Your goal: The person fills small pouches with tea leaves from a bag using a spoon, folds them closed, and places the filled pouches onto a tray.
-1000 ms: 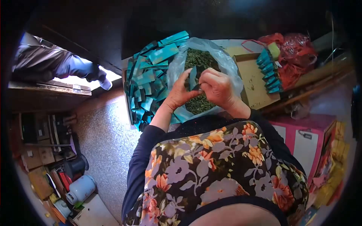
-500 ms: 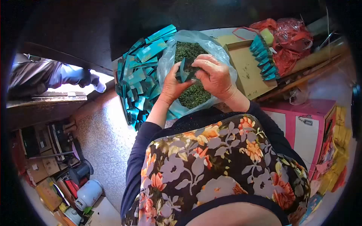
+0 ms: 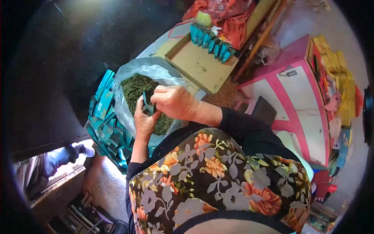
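My left hand point(image 3: 145, 124) holds a small teal packet point(image 3: 147, 103) upright, its mouth spread between thumb and fingers. Bunched together at the packet's mouth are the fingers of my right hand point(image 3: 177, 103); what they hold, if anything, is hidden. Both hands are over a clear plastic bag point(image 3: 124, 67) full of dried, dark green crumbled leaves point(image 3: 136, 89). Left of the bag lies a heap of flat teal packets point(image 3: 104, 106). Beyond the bag, a shallow cardboard tray point(image 3: 202, 74) has a row of teal packets point(image 3: 210, 43) standing along its far side.
Red plastic bags point(image 3: 228, 17) are behind the tray. Wooden poles point(image 3: 259, 37) lean to its right. A pink and white cabinet point(image 3: 292, 97) stands on the right, with yellow packs point(image 3: 331, 58) beside it. A dark surface point(image 3: 58, 78) fills the upper left.
The view has swung to the right, so bag, tray and heap appear farther left. My right fingers have closed in on the packet's mouth, and my left hand still holds the packet.
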Demonstrator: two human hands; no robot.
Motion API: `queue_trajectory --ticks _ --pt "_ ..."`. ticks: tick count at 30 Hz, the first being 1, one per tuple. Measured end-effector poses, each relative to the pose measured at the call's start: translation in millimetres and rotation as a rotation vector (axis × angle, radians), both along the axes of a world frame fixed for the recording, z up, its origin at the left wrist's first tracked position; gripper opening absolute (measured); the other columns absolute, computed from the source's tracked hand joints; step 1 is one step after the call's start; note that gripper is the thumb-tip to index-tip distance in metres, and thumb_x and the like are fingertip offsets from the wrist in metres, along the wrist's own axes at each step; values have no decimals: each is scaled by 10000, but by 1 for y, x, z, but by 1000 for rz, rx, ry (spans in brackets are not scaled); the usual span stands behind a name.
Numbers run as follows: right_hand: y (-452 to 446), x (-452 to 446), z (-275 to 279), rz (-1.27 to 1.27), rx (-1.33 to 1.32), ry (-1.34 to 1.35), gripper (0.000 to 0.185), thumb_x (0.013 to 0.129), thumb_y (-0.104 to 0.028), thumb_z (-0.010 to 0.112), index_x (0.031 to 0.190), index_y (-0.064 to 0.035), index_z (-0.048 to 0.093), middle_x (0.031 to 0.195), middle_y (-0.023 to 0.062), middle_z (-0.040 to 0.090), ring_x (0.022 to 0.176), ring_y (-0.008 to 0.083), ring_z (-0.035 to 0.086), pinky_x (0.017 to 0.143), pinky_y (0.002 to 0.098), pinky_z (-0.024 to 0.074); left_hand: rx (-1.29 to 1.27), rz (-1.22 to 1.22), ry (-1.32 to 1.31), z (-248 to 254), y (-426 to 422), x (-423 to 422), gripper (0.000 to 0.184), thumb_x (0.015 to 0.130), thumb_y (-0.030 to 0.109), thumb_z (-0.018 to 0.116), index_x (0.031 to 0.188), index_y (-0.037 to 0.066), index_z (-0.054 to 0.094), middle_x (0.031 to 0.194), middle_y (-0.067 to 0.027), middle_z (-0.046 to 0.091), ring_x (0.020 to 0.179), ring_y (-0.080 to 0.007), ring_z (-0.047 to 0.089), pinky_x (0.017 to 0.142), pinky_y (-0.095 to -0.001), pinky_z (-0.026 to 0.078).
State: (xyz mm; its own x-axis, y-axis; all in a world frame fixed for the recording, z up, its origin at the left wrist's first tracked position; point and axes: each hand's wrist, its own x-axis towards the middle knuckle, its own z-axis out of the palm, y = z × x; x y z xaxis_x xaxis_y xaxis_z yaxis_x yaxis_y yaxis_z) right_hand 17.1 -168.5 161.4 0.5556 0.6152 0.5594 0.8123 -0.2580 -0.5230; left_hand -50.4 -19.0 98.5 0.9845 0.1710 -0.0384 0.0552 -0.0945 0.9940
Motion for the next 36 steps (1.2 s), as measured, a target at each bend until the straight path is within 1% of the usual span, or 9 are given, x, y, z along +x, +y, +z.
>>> queue_trajectory --ticks 1,2,5,7,9,16,21,28,36 --pt "-7 -1 0 -49 32 22 91 673 -4 603 722 -69 561 708 63 536 633 250 581 573 338 479 -59 -31 27 1 -5 5 663 666 41 776 1249 51 461 1156 -59 552 1009 -153 556 850 -299 487" --pt "-15 1 1 -62 36 15 94 678 7 599 733 -61 566 717 66 543 641 250 580 577 337 474 123 -64 -20 6 -11 11 689 665 57 776 1269 52 444 1172 -66 541 1004 -163 559 860 -307 486" --pt "-50 8 15 -141 55 193 97 701 12 595 787 -31 585 733 91 548 701 277 569 618 352 463 147 -186 -58 18 -35 30 789 678 126 781 1345 71 362 1227 -124 520 1111 -224 523 897 -366 469" --pt "-80 13 30 -265 74 310 108 701 5 602 806 -17 591 746 111 555 726 274 576 632 338 461 212 -170 -78 8 -44 37 820 687 142 778 1373 91 331 1277 -150 496 1162 -258 498 920 -394 447" --pt "-110 27 31 -447 82 234 80 705 -3 596 784 -10 600 736 121 565 713 262 588 629 324 461 218 -170 -76 9 -49 40 806 707 123 752 1387 91 319 1280 -158 506 1162 -268 503 911 -398 439" --pt "-229 104 -73 -932 -37 116 70 692 -51 609 749 -11 620 725 118 597 686 260 613 636 319 476 167 -258 15 -5 -59 44 615 749 76 696 1306 63 434 1169 -123 570 1047 -229 550 880 -358 448" --pt "-270 139 -129 -1026 -21 210 99 708 -65 610 783 -6 634 749 104 623 701 212 626 665 299 483 158 -240 61 -14 -61 46 551 766 36 666 1277 60 461 1131 -111 577 977 -203 562 859 -331 460" --pt "-287 154 -165 -1069 -168 209 68 716 -69 585 754 -24 619 758 125 610 736 297 611 681 361 488 100 -182 191 -32 -54 39 452 783 11 633 1217 32 511 1100 -100 595 963 -173 574 854 -309 473" --pt "-288 167 -187 -1153 -258 203 57 725 -82 578 741 -41 614 767 146 605 756 338 597 698 407 484 92 -225 268 -30 -61 42 373 821 24 628 1182 32 535 1033 -100 628 941 -165 609 856 -305 483"
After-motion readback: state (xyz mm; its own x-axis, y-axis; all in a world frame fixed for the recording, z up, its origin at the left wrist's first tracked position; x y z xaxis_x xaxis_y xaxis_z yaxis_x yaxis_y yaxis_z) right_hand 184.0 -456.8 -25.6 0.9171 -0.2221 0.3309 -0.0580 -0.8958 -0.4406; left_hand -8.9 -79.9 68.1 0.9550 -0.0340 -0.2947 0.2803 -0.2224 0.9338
